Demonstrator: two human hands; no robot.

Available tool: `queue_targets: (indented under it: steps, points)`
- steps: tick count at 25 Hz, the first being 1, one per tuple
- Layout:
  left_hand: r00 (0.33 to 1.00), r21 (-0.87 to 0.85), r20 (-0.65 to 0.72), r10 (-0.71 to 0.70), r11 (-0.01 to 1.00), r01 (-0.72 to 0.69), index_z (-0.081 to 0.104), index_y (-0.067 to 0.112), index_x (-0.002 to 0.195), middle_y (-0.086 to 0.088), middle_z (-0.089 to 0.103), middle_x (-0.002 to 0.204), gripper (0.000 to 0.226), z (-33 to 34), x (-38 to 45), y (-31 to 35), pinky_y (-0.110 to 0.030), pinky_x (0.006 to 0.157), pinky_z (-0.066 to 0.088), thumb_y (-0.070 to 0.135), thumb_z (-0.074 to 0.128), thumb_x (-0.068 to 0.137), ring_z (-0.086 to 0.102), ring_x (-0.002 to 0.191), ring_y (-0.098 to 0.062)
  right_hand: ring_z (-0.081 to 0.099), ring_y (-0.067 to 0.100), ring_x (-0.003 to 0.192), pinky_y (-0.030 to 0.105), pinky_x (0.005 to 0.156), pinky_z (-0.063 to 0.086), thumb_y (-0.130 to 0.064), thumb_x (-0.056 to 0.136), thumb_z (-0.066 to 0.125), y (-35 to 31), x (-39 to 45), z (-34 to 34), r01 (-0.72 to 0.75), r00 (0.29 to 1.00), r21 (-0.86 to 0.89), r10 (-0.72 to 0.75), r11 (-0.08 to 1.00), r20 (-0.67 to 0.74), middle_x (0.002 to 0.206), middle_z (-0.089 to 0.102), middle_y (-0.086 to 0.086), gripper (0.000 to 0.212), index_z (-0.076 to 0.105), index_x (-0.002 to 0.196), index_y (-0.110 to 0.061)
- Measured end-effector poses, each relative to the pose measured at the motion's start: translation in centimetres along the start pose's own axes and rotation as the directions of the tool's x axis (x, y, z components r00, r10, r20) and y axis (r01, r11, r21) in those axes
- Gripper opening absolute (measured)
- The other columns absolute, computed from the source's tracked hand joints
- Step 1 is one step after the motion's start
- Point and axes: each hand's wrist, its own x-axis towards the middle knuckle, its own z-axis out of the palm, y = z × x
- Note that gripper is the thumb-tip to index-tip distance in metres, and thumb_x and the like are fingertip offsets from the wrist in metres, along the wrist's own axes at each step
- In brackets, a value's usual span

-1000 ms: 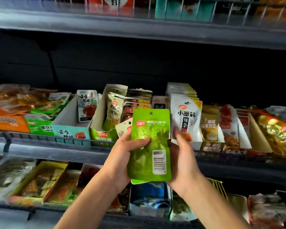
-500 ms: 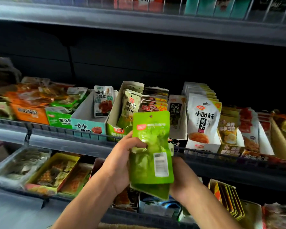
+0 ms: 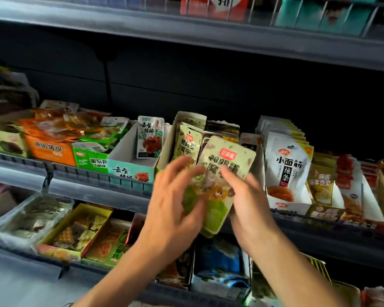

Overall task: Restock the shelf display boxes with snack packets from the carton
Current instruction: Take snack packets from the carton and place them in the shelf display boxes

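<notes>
A: What are the hands doing?

B: Both are raised before the middle shelf (image 3: 98, 185). The right hand (image 3: 251, 202) grips a pale green snack packet (image 3: 224, 165) by its lower right side, fingers curled round its edge, printed face and red logo turned to the camera. The packet tilts with its top toward 1 o'clock.

A: And the left one?

B: The left hand (image 3: 175, 200) sits at 9 o'clock of the packet with fingers spread and fairly straight. It is blurred, and its fingertips overlap the packet's lower left part; I cannot tell whether they press it.

A: Where is the packet against the shelf?

B: It is in front of the tall open display box (image 3: 171, 149) that holds a like green packet (image 3: 186, 145) standing upright, at 11 o'clock of the held one. At 3 o'clock stands a white noodle-strip packet (image 3: 286, 165) in its own box. At 9 o'clock, past the left hand, is a teal display box (image 3: 129, 169) with one pig-trotter packet (image 3: 150, 138) leaning at its back.
</notes>
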Motion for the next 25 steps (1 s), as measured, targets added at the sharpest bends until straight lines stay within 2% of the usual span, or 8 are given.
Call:
queue_targets:
  steps: [2,4,7,13,15,17,21,25]
  points:
    - [0.989,-0.202,-0.058,-0.134,0.972,0.120,0.045,0.033,0.139,0.014,0.050,0.137,0.055,-1.0,1.4,-1.8,-0.045,0.100,0.051,0.035,0.066,0.089,0.053,0.125,-0.008,0.071,0.026,0.103,0.043,0.085,0.056,-0.020,0.092,0.063,-0.9,1.6,0.9,-0.031,0.993,0.097,0.020,0.995,0.117,0.111,0.074,0.008,0.029,0.063,0.120,-0.015]
    - [0.993,-0.246,-0.004,-0.121,0.962,0.116,0.048,0.026,0.139,0.006,0.062,0.126,0.049,-1.2,2.3,-3.2,-0.046,0.093,0.055,0.027,0.064,0.092,0.063,0.114,-0.016,0.068,0.026,0.108,0.044,0.093,0.052,-0.023,0.084,0.072,-1.9,3.6,1.6,0.020,0.981,-0.154,0.010,0.988,0.192,0.112,0.074,0.005,0.035,0.066,0.118,-0.014]
    - [0.994,-0.195,0.066,-0.082,0.976,0.094,0.047,0.030,0.141,0.006,0.061,0.129,0.049,-1.8,3.9,-5.4,-0.046,0.097,0.051,0.039,0.058,0.094,0.059,0.118,-0.016,0.068,0.014,0.085,0.029,0.066,0.045,-0.019,0.078,0.081,-3.8,7.1,2.7,0.130,0.991,-0.486,-0.096,0.864,0.095,0.094,0.077,-0.004,0.022,0.071,0.098,-0.018]
    - [0.998,0.446,-0.044,-0.042,0.893,0.057,0.027,0.018,0.154,0.003,0.059,0.130,0.079,-3.1,5.9,-9.9,-0.034,0.085,0.031,0.043,0.054,0.083,0.049,0.116,-0.022,0.068,0.015,0.074,0.024,0.051,0.052,-0.013,0.082,0.078,-3.7,15.0,6.2,0.296,0.927,-0.556,-0.373,0.777,-0.029,0.094,0.072,0.000,0.021,0.064,0.095,-0.020]
    - [0.999,0.561,0.004,0.034,0.827,-0.031,0.054,0.022,0.138,0.005,0.065,0.125,0.058,-2.4,5.5,-10.8,-0.041,0.089,0.035,0.039,0.056,0.083,0.050,0.122,-0.027,0.066,0.017,0.080,0.026,0.055,0.051,-0.007,0.079,0.079,-3.1,16.9,6.8,0.249,0.943,-0.807,-0.325,0.536,0.075,0.095,0.066,-0.002,0.038,0.059,0.106,-0.024]
    - [0.993,0.643,0.031,0.118,0.758,-0.110,0.073,0.026,0.103,0.010,0.072,0.109,0.028,-2.1,5.3,-11.0,-0.042,0.092,0.035,0.035,0.061,0.079,0.054,0.120,-0.031,0.064,0.021,0.081,0.025,0.054,0.042,-0.006,0.077,0.078,-2.6,17.8,7.1,0.270,0.934,-0.959,-0.262,0.079,0.242,0.088,0.064,-0.001,0.036,0.057,0.097,-0.026]
    - [0.984,0.689,0.056,0.166,0.707,-0.159,0.074,0.027,0.092,0.010,0.074,0.103,0.017,-2.4,4.9,-11.3,-0.041,0.094,0.031,0.028,0.065,0.078,0.053,0.123,-0.032,0.047,0.028,0.123,0.041,0.097,0.037,-0.016,0.083,0.068,-1.1,18.0,7.7,0.268,0.805,-0.716,-0.259,-0.644,0.534,0.123,0.060,0.006,0.044,0.051,0.124,-0.018]
    - [0.986,0.700,0.113,0.124,0.694,-0.168,0.073,0.028,0.098,0.007,0.073,0.111,0.023,-2.6,4.8,-11.3,-0.047,0.096,0.042,0.027,0.070,0.076,0.052,0.126,-0.032,0.022,0.032,0.146,0.059,0.119,0.008,-0.027,0.082,0.069,0.1,18.0,7.5,0.177,0.881,-0.667,-0.185,-0.724,0.435,0.155,0.031,0.011,0.084,0.023,0.152,-0.015]
